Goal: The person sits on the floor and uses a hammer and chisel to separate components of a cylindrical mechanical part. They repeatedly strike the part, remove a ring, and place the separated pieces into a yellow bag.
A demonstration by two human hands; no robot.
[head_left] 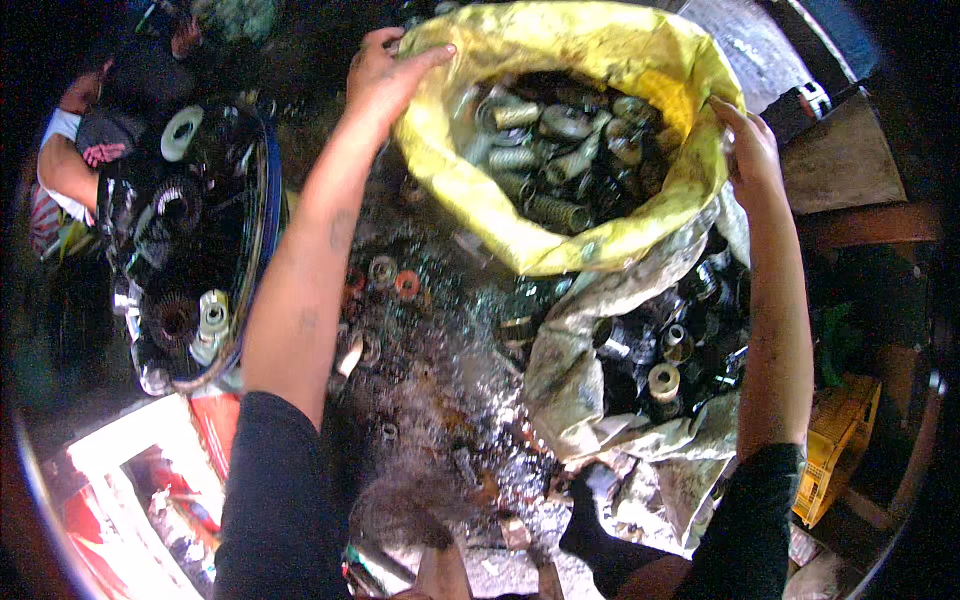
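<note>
My left hand (385, 70) and right hand (750, 150) have their fingers closed on opposite rims of the yellow sack (560, 235) at the far side, already heaped with metal parts (560, 150), while more parts fill the grey sack (570, 370) nearer me.

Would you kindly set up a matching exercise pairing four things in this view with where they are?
Things:
1. left hand
2. right hand
3. yellow sack
4. yellow crate

Places:
A. lower right, beside the right forearm
B. gripping the sack's left rim
C. top centre, full of metal parts
D. on the sack's right rim

Pairs: 1-B, 2-D, 3-C, 4-A
</note>
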